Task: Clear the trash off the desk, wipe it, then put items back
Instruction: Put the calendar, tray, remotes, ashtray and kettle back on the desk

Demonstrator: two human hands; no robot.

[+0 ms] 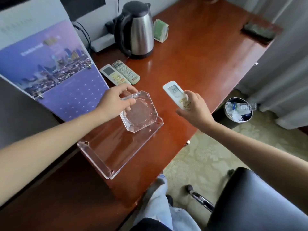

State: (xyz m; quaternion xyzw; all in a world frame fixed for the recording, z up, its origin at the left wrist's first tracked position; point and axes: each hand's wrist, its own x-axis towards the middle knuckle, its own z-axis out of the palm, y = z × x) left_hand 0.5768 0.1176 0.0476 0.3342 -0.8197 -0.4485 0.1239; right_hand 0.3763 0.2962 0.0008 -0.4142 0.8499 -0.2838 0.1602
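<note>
Reddish-brown polished wooden table (200, 52). Clear octagonal glass ashtray (141, 114), at the far end of a clear acrylic tray with raised lips (106, 152) near the table's front edge; whether it rests on the tray or is lifted cannot be told. Left hand (116, 101), grip closed over the ashtray's left rim, thumb on the far side and fingers reaching into the bowl. Right hand (195, 110), grip wrapped round the lower half of a white remote control with a grey display (174, 91), display end pointing away, held to the right of the ashtray and apart from it. Two further white remote controls (119, 74), side by side, touching, beyond the left hand. Steel electric kettle with black handle and lid (136, 29), at the back; small holder of green packets (160, 30) just beside it. Purple placard with a city skyline (55, 72), leaning at left. Round waste bin holding plastic litter (238, 111), on the floor at right. Black chair seat (258, 204), lower right.
</note>
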